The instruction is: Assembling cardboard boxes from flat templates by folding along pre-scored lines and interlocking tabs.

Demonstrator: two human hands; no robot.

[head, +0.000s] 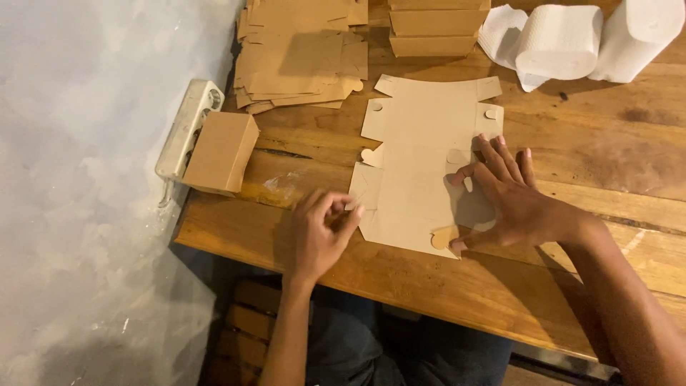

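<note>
A flat, unfolded kraft cardboard box blank [421, 154] lies on the wooden table [457, 282] in front of me. My right hand [507, 196] rests on the blank's right side, fingers spread, thumb under a small round tab at the near right corner. My left hand [321, 229] is at the blank's left edge, fingers curled and pinching the side flap near the near left corner.
A stack of flat cardboard blanks [300, 53] lies at the back left. Folded boxes [436, 28] are stacked at the back centre. One folded box [220, 151] sits by a white power strip [187, 127] at the table's left edge. White tissue rolls [572, 39] lie back right.
</note>
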